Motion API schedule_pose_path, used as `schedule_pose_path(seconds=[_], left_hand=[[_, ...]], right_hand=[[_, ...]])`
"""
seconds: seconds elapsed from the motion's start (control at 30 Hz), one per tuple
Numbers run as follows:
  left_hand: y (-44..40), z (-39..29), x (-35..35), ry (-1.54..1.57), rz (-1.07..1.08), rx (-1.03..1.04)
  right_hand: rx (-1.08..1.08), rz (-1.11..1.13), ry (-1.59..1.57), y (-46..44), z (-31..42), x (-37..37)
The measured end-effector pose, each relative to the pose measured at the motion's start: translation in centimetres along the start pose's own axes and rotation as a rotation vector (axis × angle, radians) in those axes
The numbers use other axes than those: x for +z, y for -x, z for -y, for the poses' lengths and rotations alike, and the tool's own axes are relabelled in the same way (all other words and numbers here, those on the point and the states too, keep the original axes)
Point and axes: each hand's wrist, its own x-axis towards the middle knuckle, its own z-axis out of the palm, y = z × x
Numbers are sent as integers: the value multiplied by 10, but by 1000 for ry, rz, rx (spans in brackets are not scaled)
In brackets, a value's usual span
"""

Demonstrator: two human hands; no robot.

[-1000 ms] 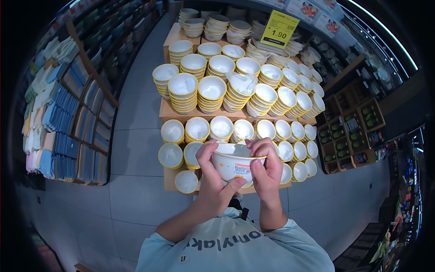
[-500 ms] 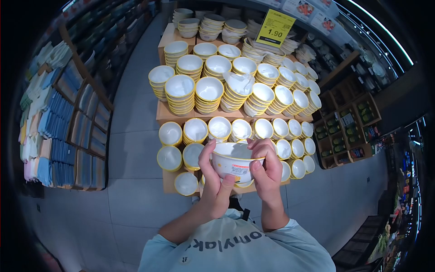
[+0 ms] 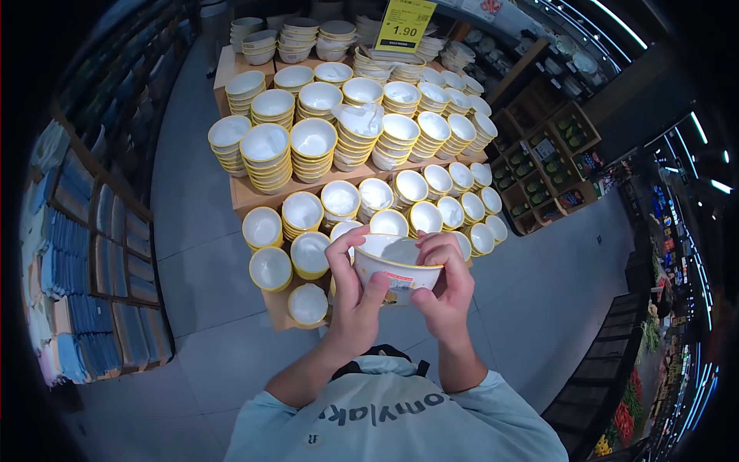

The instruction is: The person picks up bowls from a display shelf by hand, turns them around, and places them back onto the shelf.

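1. Surroundings: folded cloths (image 3: 71,258) at left; wooden rack (image 3: 548,160) at right; one yellow price sign (image 3: 404,25) behind.
2. Counter (image 3: 243,197): over twenty stacks of yellow-rimmed bowls (image 3: 265,158), some hidden by the hands.
3. One patterned bowl (image 3: 400,266), before the lower tier, gripped at opposite sides by left hand (image 3: 354,296) and right hand (image 3: 446,296).

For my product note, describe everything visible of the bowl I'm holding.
The bowl is white and yellow-rimmed, apparently ceramic, with yellow marks and a partly red label on its outer wall. Its mouth faces upward, slightly tilted. It's held before the stacked bowls by the left grip and right grip, thumbs on its near wall.
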Motion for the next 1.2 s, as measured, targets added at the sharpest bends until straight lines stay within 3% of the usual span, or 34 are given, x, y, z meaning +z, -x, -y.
schedule_pose_path(seconds=[0.77,1.13,1.2], left_hand=[[148,-88,39,-30,432,-146],[117,-109,-55,-55,516,-130],[105,-110,-83,51,479,-222]], right_hand=[[50,-437,-35,194,126,-6],[65,-455,-81,160,127,80],[42,-435,-22,146,122,106]])
